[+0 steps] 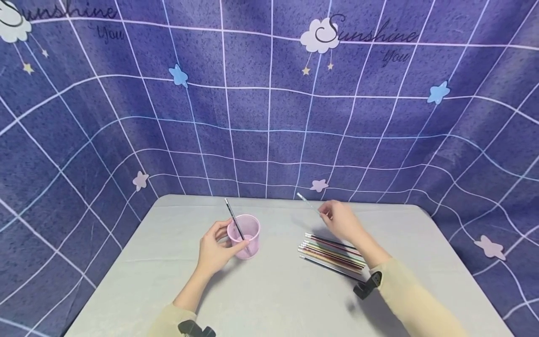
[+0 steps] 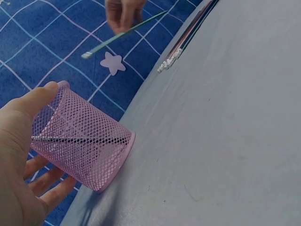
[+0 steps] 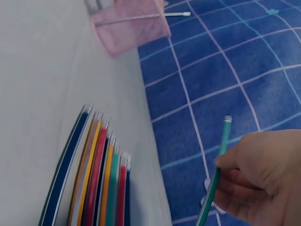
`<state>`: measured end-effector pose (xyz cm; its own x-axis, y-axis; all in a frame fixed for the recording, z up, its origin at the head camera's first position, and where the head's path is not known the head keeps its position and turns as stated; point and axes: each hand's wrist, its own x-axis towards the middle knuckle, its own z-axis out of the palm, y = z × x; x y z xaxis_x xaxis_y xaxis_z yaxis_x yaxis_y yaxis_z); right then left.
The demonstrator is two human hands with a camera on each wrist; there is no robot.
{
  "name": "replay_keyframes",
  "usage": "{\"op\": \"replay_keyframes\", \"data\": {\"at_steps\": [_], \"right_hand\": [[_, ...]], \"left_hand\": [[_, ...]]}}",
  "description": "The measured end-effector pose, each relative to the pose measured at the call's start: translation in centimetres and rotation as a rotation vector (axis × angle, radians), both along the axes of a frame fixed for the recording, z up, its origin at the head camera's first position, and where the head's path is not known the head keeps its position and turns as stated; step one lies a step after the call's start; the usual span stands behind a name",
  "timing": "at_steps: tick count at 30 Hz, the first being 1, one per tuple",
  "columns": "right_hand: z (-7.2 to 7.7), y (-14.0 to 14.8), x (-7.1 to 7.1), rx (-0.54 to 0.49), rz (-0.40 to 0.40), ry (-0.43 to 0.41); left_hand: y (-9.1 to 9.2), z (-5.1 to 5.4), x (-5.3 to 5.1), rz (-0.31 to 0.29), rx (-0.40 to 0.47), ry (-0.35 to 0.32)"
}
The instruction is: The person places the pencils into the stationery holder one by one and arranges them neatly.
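A pink mesh cup (image 1: 248, 229) stands upright on the table, one dark pencil (image 1: 234, 219) leaning inside it. My left hand (image 1: 215, 248) curls round the cup's left side, thumb at the front; in the left wrist view the hand (image 2: 23, 155) has its thumb on the rim of the cup (image 2: 84, 136). My right hand (image 1: 342, 220) pinches a green pencil (image 1: 309, 204) above the table, its silvery end pointing up and left. The right wrist view shows the green pencil (image 3: 221, 165) between thumb and fingers of that hand (image 3: 263, 174).
Several pencils in different colours (image 1: 330, 255) lie side by side on the table (image 1: 269, 299), right of the cup and below my right forearm. Behind the table's back edge hangs a blue-purple cloth (image 1: 248, 107) with a grid, stars and clouds.
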<state>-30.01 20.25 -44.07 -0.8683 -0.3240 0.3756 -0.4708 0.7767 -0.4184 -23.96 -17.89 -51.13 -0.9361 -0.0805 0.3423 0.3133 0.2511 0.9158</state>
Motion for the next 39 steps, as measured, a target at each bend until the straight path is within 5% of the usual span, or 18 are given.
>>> {"op": "replay_keyframes", "data": {"at_steps": [9, 18, 25, 34, 39], "right_hand": [[2.0, -3.9, 0.3, -0.197, 0.039, 0.068], [4.0, -8.2, 1.2, -0.4, 0.145, -0.02], [5.7, -11.6, 1.4, -0.51, 0.209, -0.053], [4.5, -15.7, 1.3, -0.584, 0.282, -0.067], [3.1, -17.6, 0.8, -0.528, 0.275, -0.077]], "left_hand": [[0.3, -0.2, -0.1, 0.006, 0.013, -0.011], [-0.3, -1.1, 0.2, 0.021, -0.013, 0.0], [-0.6, -0.5, 0.0, -0.008, 0.005, 0.007], [-0.3, 0.1, -0.2, -0.039, 0.016, 0.007], [-0.3, 0.0, -0.1, -0.036, 0.026, 0.0]]}}
